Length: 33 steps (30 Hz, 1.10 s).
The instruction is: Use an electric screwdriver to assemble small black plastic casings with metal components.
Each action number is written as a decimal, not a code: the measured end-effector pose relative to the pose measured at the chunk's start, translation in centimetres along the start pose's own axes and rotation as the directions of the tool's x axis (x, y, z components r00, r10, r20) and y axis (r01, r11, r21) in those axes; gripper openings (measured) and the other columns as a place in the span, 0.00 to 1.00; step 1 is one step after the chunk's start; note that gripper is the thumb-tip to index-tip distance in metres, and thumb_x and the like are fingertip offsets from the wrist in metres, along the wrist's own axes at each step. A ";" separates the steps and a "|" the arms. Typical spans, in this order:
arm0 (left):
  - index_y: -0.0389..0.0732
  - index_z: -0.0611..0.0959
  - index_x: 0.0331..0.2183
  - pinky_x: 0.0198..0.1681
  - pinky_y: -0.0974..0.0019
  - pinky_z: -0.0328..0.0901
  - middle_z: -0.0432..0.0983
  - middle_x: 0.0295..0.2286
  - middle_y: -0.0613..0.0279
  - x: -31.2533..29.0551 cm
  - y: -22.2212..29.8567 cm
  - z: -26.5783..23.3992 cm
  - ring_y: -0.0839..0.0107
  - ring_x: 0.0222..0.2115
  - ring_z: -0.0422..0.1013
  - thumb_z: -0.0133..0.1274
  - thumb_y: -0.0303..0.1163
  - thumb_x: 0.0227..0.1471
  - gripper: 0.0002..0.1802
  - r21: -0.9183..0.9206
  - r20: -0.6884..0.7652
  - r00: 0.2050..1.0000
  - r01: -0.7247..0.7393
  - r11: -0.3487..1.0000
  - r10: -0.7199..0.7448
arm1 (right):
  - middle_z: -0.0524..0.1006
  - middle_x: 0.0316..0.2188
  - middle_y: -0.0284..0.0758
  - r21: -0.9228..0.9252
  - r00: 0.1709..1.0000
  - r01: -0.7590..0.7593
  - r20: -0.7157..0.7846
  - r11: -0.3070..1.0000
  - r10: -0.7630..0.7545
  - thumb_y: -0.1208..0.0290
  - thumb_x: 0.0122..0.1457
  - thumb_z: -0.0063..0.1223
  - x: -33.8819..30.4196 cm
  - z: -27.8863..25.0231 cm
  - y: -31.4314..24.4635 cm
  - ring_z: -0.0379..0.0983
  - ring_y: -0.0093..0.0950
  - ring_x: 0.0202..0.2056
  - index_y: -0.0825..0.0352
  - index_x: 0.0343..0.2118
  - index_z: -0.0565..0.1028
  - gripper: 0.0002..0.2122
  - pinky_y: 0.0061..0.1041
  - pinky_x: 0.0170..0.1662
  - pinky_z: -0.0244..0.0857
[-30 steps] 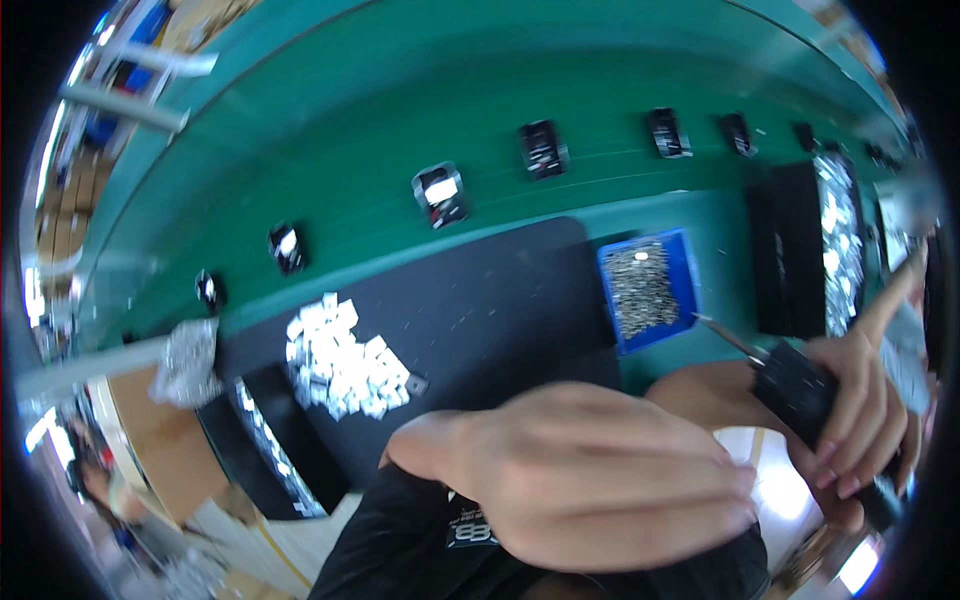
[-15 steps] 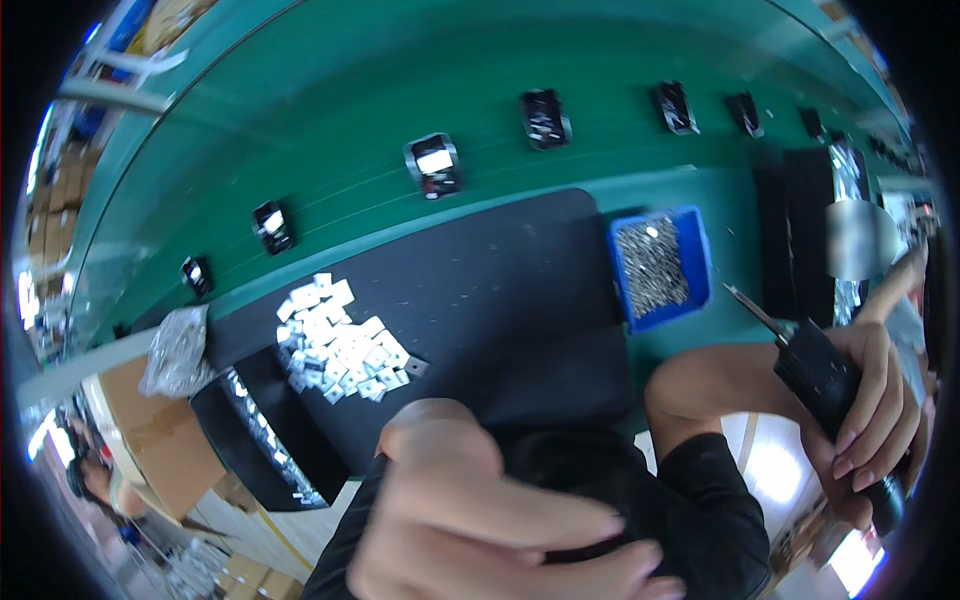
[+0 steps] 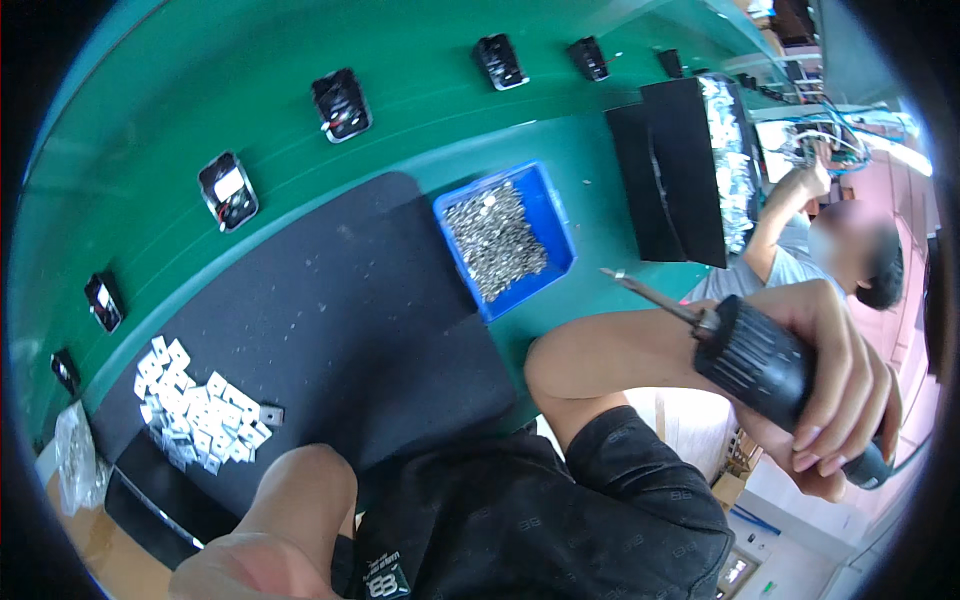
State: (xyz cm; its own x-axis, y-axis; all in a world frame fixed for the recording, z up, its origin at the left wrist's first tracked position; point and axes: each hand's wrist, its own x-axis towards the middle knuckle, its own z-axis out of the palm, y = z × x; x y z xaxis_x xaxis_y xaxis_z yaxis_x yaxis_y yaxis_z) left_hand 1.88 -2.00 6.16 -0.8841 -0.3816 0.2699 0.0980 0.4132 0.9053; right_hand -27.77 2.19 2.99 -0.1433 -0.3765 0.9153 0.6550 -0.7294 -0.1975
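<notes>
My right hand (image 3: 850,375), raised at the right, is wrapped round a black electric screwdriver (image 3: 758,362). Its thin metal bit points up and left, toward a blue bin (image 3: 557,215) and apart from it. Small silvery metal parts (image 3: 495,240), perhaps screws, heap inside that bin. At the lower left edge my left hand (image 3: 250,568) is only partly in view, its fingers cut off by the frame. Beyond my left arm, a pile of small white square pieces (image 3: 200,410) lies on a black mat (image 3: 350,290), with one darker piece (image 3: 271,414) at its right side.
Several black device housings (image 3: 342,104) stand spaced along the green belt (image 3: 430,80) at the back. A black box (image 3: 675,175) with silvery wrapped items stands right of the bin. Behind it a co-worker (image 3: 800,240) reaches up. A clear plastic bag (image 3: 78,460) lies far left.
The view has swung right, so bench things sit farther left. My left hand has dropped toward the lower left edge, its fingers leaving view. My right hand still grips the screwdriver.
</notes>
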 end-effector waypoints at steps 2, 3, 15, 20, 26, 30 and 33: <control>0.48 0.78 0.39 0.30 0.74 0.65 0.69 0.33 0.67 -0.1 0.5 0.6 0.73 0.30 0.64 0.42 0.50 0.57 0.19 0.015 0.112 0.993 0.023 1.000 -0.025 | 0.76 0.17 0.27 -0.079 0.999 0.010 -0.045 0.997 -0.014 0.73 0.40 0.65 -0.5 0.5 -0.2 0.74 0.19 0.17 0.61 0.31 0.75 0.13 0.16 0.25 0.74; 0.48 0.78 0.38 0.29 0.74 0.64 0.69 0.33 0.66 -0.8 0.5 2.1 0.73 0.30 0.64 0.44 0.52 0.55 0.19 0.015 -0.068 0.997 -0.020 1.000 0.021 | 0.76 0.17 0.27 -0.107 1.000 0.016 -0.019 0.994 -0.018 0.73 0.41 0.65 -0.7 0.5 0.2 0.74 0.19 0.17 0.61 0.31 0.75 0.12 0.17 0.25 0.74; 0.48 0.84 0.25 0.26 0.78 0.61 0.77 0.25 0.71 -2.9 -2.2 6.3 0.79 0.24 0.67 0.52 0.33 0.45 0.06 0.591 -0.731 0.146 -0.351 0.726 0.666 | 0.76 0.18 0.25 0.076 0.996 -0.033 0.085 0.997 0.026 0.74 0.39 0.67 -0.3 -0.5 -0.8 0.73 0.16 0.17 0.62 0.30 0.75 0.13 0.13 0.24 0.71; 0.55 0.81 0.34 0.27 0.73 0.53 0.67 0.28 0.79 -4.3 -0.1 8.5 0.80 0.27 0.61 0.56 0.39 0.45 0.09 0.509 -0.803 0.300 -0.106 0.854 0.516 | 0.74 0.15 0.22 0.016 0.993 0.095 -0.078 0.995 -0.093 0.62 0.37 0.69 -0.2 -2.3 -2.5 0.71 0.12 0.16 0.59 0.27 0.74 0.15 0.08 0.22 0.67; 0.34 0.81 0.28 0.28 0.70 0.67 0.76 0.24 0.56 -7.3 -1.7 7.5 0.66 0.25 0.72 0.55 0.17 0.35 0.10 0.613 -0.784 0.473 0.694 0.379 0.403 | 0.69 0.24 0.22 0.056 0.996 0.093 -0.018 0.994 -0.092 0.59 0.55 0.51 -0.5 -2.7 -1.6 0.65 0.15 0.21 0.55 0.45 0.70 0.15 0.17 0.29 0.64; 0.39 0.81 0.32 0.33 0.63 0.67 0.75 0.29 0.57 -12.1 -5.5 9.1 0.59 0.31 0.72 0.55 0.19 0.41 0.11 0.403 -0.899 0.426 0.894 0.198 -0.096 | 0.69 0.24 0.21 0.058 1.000 -0.020 0.007 0.998 0.020 0.59 0.54 0.52 -0.6 -3.7 -2.4 0.65 0.14 0.21 0.54 0.44 0.71 0.15 0.15 0.28 0.65; 0.42 0.81 0.36 0.36 0.60 0.68 0.74 0.32 0.56 -15.2 -8.2 9.9 0.57 0.33 0.72 0.53 0.20 0.43 0.14 0.323 -0.894 0.342 0.940 0.111 -0.291 | 0.69 0.24 0.21 0.091 1.000 -0.013 -0.026 0.996 0.016 0.61 0.53 0.53 -0.4 -4.1 -2.8 0.66 0.14 0.21 0.53 0.43 0.71 0.14 0.14 0.28 0.65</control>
State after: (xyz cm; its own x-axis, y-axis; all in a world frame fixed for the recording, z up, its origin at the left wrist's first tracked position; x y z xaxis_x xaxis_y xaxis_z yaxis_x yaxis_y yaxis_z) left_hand 10.00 8.64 -8.62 0.0778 -0.9896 0.1213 -0.9676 -0.0456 0.2485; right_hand -32.56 2.03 1.71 -0.1521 -0.4025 0.9027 0.7215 -0.6694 -0.1769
